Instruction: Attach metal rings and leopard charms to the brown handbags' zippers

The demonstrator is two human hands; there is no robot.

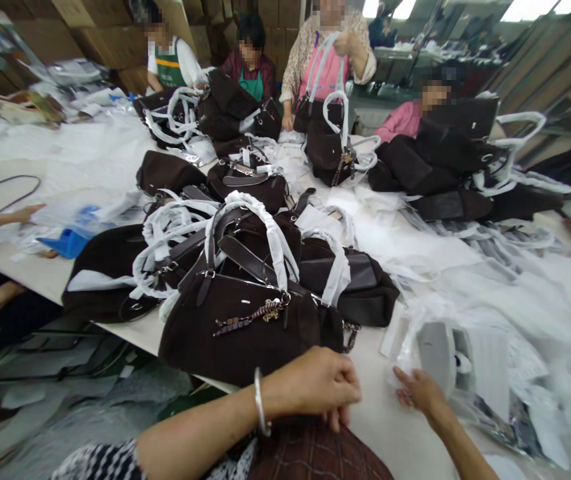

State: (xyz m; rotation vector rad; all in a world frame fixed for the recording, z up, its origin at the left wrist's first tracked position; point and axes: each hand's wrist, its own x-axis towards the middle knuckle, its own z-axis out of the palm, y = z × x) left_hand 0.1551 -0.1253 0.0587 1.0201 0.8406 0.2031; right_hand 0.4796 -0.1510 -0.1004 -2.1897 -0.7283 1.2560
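A dark brown handbag (245,327) with white-wrapped handles and a beaded charm (253,317) lies just beyond my left hand (328,387). That hand, with a silver bangle on its wrist, has its fingers curled in; whatever it may hold is hidden. My right hand (420,393) reaches to the edge of clear plastic (408,347) on the right, its thumb and fingers around the film. Beside it, a grey piece (435,353) shows through plastic wrapping.
More wrapped brown bags (355,287) are piled behind. Several people sit or stand across the table (375,380). Another person's arms come in at the left, near a blue item (68,243). Plastic sheets (525,293) cover the right side.
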